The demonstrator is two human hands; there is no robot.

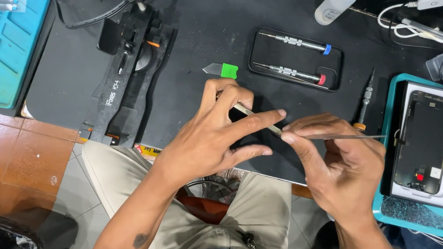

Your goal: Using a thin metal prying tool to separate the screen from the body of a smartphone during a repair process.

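Dark bench [205, 39]; screwdriver tray [296, 59] at 12 o'clock. I see left hand [214, 135] fingers pinching thin strip [258, 118], right hand [334, 160] gripping tweezers [344, 137]. Best kept steady, light pressure.

Open mat [189, 102] left; screwdriver tray [296, 58] blocks ahead.

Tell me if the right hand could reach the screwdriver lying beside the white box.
Probably yes: the right hand is close to the screwdriver, nothing lies between them, though it already holds tweezers.

Matt black mat [206, 33]; thin tweezers [344, 137], probably bare shiny metal.
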